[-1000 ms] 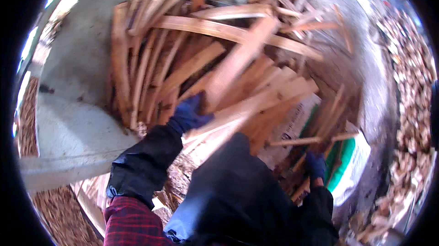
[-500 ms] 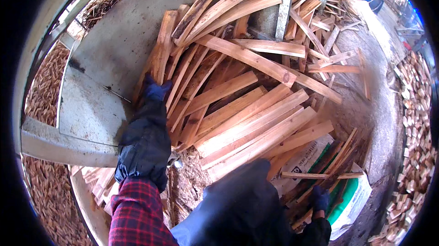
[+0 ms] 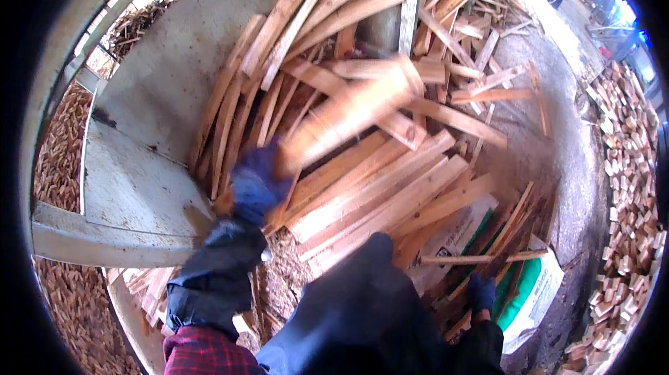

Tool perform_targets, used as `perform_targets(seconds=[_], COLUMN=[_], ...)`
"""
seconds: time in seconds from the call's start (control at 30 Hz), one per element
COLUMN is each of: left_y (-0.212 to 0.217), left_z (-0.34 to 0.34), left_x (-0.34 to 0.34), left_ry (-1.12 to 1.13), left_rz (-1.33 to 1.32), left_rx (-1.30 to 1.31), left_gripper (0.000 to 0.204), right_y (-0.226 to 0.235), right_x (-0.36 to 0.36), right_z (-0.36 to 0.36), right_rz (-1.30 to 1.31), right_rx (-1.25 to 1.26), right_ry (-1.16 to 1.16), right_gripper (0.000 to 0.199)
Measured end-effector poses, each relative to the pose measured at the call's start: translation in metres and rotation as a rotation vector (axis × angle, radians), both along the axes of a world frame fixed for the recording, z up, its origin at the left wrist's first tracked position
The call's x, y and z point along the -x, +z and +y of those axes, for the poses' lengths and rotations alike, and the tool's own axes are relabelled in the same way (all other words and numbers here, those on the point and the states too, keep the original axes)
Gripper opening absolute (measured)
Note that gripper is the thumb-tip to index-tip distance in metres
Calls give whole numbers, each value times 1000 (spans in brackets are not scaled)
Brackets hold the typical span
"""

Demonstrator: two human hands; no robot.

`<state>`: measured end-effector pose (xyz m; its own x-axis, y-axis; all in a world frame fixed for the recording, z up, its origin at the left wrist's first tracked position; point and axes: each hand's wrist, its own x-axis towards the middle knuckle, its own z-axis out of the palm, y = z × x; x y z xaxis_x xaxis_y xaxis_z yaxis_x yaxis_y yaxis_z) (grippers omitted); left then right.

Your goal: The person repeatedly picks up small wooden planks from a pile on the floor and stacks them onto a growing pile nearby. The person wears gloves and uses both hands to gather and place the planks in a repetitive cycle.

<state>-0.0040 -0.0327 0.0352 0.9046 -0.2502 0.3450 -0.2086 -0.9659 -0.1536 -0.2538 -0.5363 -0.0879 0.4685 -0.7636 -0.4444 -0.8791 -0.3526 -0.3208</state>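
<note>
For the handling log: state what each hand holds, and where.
Left hand grips a blurred wooden slat by its near end. Right hand: hold cannot be told.

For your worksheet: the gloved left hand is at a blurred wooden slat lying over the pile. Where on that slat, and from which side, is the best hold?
Grip the slat at its near, lower end, where the left hand already meets it, coming from the left over the bare concrete floor. The slat slants up and right across the wood pile, so its far end is probably harder to reach.
</note>
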Motion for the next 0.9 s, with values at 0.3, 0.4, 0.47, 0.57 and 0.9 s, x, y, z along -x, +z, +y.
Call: perform_targets(seconds=[0.3,0.4,0.47,0.57,0.9], left_y=[26,50,52,55,-34], left_z=[-74,-47,-32,-23,-73], left_x=[-52,-150,-198,-241,-3], left_ry=[-274,-48,139,284,-150], left_rz=[19,-236,-109,99,385], left_rx=[342,231,179,152,1202], left_gripper=[93,94,89,71,22], right_y=[3,1,-1,-6,-21], right_x=[2,1,2,6,12], right_z=[-2,-1,-2,-5,-9], right_rz=[-7,74,23,40,-21], right_rx=[15,30,-73,-3,55], right_ry=[4,-44,-102,-46,26], right_gripper=[68,68,70,73,75])
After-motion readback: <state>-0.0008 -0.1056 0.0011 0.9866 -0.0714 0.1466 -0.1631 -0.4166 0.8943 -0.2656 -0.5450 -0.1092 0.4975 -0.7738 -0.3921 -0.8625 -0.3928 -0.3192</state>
